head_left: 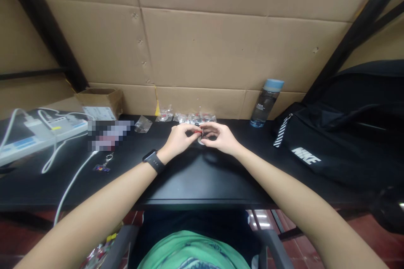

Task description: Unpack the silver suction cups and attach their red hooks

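Note:
My left hand [180, 138] and my right hand [221, 138] meet over the middle of the black table [195, 176]. Both are pinched together on a small red and white part [200, 134] held between their fingertips. The part is too small to name. A black watch [153, 161] sits on my left wrist. Just behind my hands lie several small clear plastic bags [192, 117] with red and white pieces inside.
A clear water bottle [265, 103] with a blue cap stands at the back right. A black sports bag [341, 143] fills the right side. At the left lie a white power strip [41, 132] with cables, a small cardboard box [101, 101] and a keychain [102, 167]. Cardboard walls the back.

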Available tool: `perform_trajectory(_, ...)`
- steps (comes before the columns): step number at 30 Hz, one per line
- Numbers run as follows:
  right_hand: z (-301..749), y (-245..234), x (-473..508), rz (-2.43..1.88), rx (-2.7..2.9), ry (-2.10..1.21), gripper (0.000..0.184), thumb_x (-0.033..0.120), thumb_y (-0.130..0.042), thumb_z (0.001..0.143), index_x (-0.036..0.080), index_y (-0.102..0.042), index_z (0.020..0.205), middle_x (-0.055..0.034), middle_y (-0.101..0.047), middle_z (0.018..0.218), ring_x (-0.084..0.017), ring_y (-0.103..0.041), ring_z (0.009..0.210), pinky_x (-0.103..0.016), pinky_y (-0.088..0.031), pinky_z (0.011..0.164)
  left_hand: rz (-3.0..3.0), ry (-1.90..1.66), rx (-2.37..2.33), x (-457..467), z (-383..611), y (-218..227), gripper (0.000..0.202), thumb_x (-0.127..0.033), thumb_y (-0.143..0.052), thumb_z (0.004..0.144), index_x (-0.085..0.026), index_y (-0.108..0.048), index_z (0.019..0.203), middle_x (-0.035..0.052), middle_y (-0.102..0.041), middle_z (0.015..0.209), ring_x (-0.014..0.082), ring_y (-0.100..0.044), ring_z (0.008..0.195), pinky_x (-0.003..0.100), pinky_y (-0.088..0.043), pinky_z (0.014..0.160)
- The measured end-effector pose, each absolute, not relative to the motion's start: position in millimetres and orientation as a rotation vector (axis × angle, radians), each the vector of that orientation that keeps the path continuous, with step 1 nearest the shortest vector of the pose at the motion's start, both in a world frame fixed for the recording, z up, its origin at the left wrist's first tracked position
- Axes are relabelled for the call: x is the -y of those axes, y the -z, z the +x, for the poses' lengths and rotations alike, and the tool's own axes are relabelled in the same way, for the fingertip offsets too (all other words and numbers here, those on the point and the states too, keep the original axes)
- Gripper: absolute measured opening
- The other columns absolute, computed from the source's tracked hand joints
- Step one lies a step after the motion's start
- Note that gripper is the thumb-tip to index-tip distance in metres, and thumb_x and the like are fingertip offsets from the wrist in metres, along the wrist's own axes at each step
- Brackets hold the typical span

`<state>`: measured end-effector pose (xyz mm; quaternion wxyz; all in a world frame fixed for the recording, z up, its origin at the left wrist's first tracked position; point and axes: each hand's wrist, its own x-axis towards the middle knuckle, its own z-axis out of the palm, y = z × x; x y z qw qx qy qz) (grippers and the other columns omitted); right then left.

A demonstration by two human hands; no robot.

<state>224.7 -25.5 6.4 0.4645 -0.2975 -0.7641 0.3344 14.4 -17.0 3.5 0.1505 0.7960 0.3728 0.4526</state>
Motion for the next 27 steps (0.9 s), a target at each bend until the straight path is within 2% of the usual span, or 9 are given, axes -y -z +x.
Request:
perform_trajectory(5,224,-5,26,-0.767,1.878,-0.802,0.053,0.023,-0.083,0.068,0.017,-0.068,0.118,-0.01,-0.073,0.109,-0.023,-0.073,0.096,-0.038,-0.061,0.088,2.286,-1.264,-1.013,15,14,-2,0.013,-0.034,-0.074,0.084,-0.025,-0.082,0.09,0.0021,-0.078,0.097,0.0217,-0.072,0.093,0.032,-0.053,0.09)
perform_trajectory(10,224,-5,26,-0.746,1.882,-0.781,0.052,0.023,-0.082,0.068,0.018,-0.067,0.118,-0.0099,-0.073,0.111,-0.023,-0.073,0.097,-0.036,-0.061,0.086,2.266,-1.232,-1.006,15,14,-2,0.017,-0.036,-0.071,0.086,-0.023,-0.082,0.092,0.0032,-0.079,0.099,0.023,-0.072,0.095,0.033,-0.053,0.09)
perform_trajectory(15,224,-5,26,-0.731,1.907,-0.755,0.051,0.021,-0.081,0.07,0.017,-0.067,0.119,-0.0092,-0.073,0.11,-0.023,-0.073,0.099,-0.036,-0.061,0.087,2.198,-1.25,-1.039,14,14,-1,0.02,-0.034,-0.075,0.083,-0.022,-0.08,0.098,0.0038,-0.079,0.101,0.023,-0.074,0.093,0.032,-0.055,0.09)
perform_trajectory(23,223,-6,27,-0.702,1.949,-0.634,0.051,0.022,-0.079,0.073,0.02,-0.067,0.122,-0.0086,-0.072,0.114,-0.023,-0.072,0.102,-0.036,-0.061,0.089,2.158,-1.237,-1.061,8,14,4,0.019,-0.036,-0.075,0.082,-0.022,-0.08,0.094,0.0033,-0.079,0.097,0.0231,-0.074,0.092,0.033,-0.055,0.088)
perform_trajectory(27,222,-9,29,-0.679,1.967,-0.52,0.051,0.02,-0.078,0.073,0.02,-0.068,0.122,-0.0095,-0.067,0.121,-0.021,-0.072,0.098,-0.033,-0.062,0.084,2.101,-1.232,-1.039,5,15,7,0.017,-0.033,-0.074,0.082,-0.021,-0.079,0.091,0.0043,-0.079,0.095,0.0233,-0.074,0.089,0.033,-0.055,0.086)
